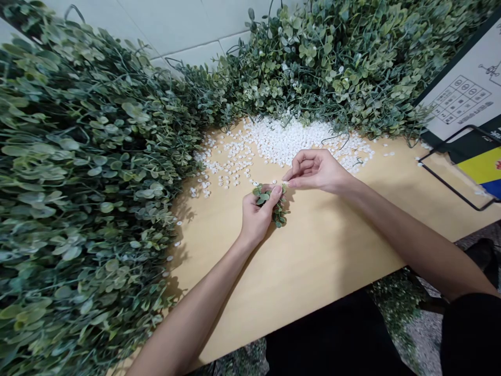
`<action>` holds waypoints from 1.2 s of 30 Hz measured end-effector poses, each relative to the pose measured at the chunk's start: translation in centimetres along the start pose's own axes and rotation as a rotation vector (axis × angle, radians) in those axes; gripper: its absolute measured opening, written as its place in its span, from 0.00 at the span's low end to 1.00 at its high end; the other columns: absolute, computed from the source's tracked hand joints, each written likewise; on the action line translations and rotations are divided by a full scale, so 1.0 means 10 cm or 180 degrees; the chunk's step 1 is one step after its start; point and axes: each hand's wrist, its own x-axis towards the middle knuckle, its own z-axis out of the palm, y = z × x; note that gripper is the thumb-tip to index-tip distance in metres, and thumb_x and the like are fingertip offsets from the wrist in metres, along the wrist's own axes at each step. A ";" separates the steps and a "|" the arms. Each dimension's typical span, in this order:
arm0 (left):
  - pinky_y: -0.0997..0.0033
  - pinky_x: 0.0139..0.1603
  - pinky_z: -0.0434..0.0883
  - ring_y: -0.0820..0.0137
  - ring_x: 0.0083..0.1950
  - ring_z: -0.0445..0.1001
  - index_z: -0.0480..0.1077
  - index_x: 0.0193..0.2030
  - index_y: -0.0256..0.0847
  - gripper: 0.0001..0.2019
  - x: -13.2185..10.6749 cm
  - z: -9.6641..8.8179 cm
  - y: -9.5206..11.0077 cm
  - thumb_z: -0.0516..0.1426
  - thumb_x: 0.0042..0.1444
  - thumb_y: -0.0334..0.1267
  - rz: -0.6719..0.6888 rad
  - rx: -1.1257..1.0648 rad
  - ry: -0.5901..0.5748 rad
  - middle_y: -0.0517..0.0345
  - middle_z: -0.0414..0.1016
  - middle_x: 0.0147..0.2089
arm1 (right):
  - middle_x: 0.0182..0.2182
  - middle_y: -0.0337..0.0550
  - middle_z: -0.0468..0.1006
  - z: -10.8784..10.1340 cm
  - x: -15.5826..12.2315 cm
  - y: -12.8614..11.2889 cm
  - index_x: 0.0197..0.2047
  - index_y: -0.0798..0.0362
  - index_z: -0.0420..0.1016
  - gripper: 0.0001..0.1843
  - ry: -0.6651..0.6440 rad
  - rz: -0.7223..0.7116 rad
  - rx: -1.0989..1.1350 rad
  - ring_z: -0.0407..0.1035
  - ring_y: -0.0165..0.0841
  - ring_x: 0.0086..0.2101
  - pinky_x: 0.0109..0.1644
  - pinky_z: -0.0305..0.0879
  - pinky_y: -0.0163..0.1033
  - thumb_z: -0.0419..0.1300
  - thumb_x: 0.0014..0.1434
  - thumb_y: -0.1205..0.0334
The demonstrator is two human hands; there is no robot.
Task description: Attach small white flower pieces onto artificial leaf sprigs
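Observation:
My left hand (256,214) grips a small artificial green leaf sprig (278,213) over the middle of the tan wooden table (321,250). My right hand (316,169) pinches a tiny white bead (285,183) between thumb and forefinger, right at the sprig's top end. The two hands almost touch. A spread of several white beads (282,141) lies on the table just beyond the hands.
Large heaps of artificial leafy greenery (78,183) cover the table's left side, and more greenery (332,62) covers its back. A black-framed clear holder (457,177) and a printed sheet (465,99) stand at the right. The table's front edge runs near my lap.

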 end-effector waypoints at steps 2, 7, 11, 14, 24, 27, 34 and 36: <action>0.75 0.25 0.69 0.75 0.26 0.71 0.79 0.33 0.38 0.16 -0.01 0.00 0.01 0.69 0.56 0.51 -0.0030 0.0022 0.0026 0.57 0.76 0.30 | 0.38 0.47 0.87 -0.01 0.00 0.00 0.35 0.54 0.74 0.24 -0.0036 0.0032 0.0006 0.82 0.35 0.38 0.46 0.79 0.40 0.82 0.43 0.57; 0.77 0.25 0.68 0.76 0.26 0.71 0.79 0.34 0.38 0.16 -0.01 0.00 0.02 0.69 0.56 0.50 0.0013 0.0030 0.0026 0.58 0.76 0.30 | 0.38 0.47 0.87 -0.03 0.00 0.02 0.35 0.54 0.74 0.22 -0.0056 -0.0005 0.0037 0.81 0.33 0.38 0.45 0.78 0.38 0.81 0.46 0.58; 0.77 0.25 0.69 0.75 0.26 0.71 0.79 0.34 0.38 0.16 -0.01 0.01 0.01 0.69 0.57 0.51 0.0022 0.0082 0.0058 0.58 0.76 0.30 | 0.38 0.46 0.87 -0.04 0.02 0.06 0.36 0.54 0.74 0.22 -0.0019 0.0021 -0.0021 0.79 0.32 0.34 0.39 0.77 0.36 0.80 0.46 0.57; 0.77 0.25 0.69 0.75 0.27 0.72 0.79 0.34 0.38 0.16 0.00 0.01 0.00 0.69 0.56 0.51 -0.0022 0.0006 0.0157 0.58 0.77 0.30 | 0.38 0.45 0.86 -0.05 0.02 0.07 0.36 0.54 0.75 0.20 0.0002 0.0051 -0.0085 0.78 0.31 0.33 0.36 0.77 0.36 0.80 0.47 0.58; 0.76 0.29 0.71 0.74 0.28 0.74 0.79 0.35 0.38 0.16 0.02 0.01 -0.01 0.70 0.55 0.50 -0.0084 -0.0138 0.0224 0.57 0.78 0.31 | 0.38 0.43 0.85 -0.07 0.03 0.08 0.36 0.54 0.75 0.17 -0.0040 0.0140 0.0068 0.78 0.31 0.34 0.41 0.79 0.38 0.77 0.48 0.61; 0.77 0.29 0.71 0.75 0.29 0.74 0.79 0.35 0.38 0.15 0.02 0.01 -0.02 0.70 0.55 0.50 -0.0082 -0.0137 0.0216 0.57 0.78 0.32 | 0.37 0.43 0.85 -0.07 0.04 0.08 0.35 0.54 0.75 0.15 0.0007 0.0173 0.0058 0.79 0.32 0.35 0.44 0.78 0.39 0.76 0.48 0.64; 0.76 0.27 0.69 0.74 0.28 0.72 0.78 0.35 0.38 0.17 0.02 0.01 -0.01 0.70 0.54 0.52 -0.0109 -0.0052 0.0213 0.57 0.77 0.31 | 0.36 0.44 0.85 0.00 0.04 0.01 0.30 0.54 0.75 0.14 0.0252 0.0341 0.0073 0.79 0.36 0.41 0.48 0.77 0.42 0.77 0.45 0.65; 0.76 0.28 0.70 0.74 0.29 0.73 0.78 0.34 0.38 0.17 0.02 0.01 -0.01 0.70 0.54 0.51 -0.0051 -0.0059 0.0201 0.57 0.77 0.31 | 0.37 0.45 0.85 0.00 0.03 0.01 0.30 0.54 0.75 0.15 0.0284 0.0359 0.0096 0.79 0.36 0.42 0.49 0.77 0.41 0.77 0.45 0.64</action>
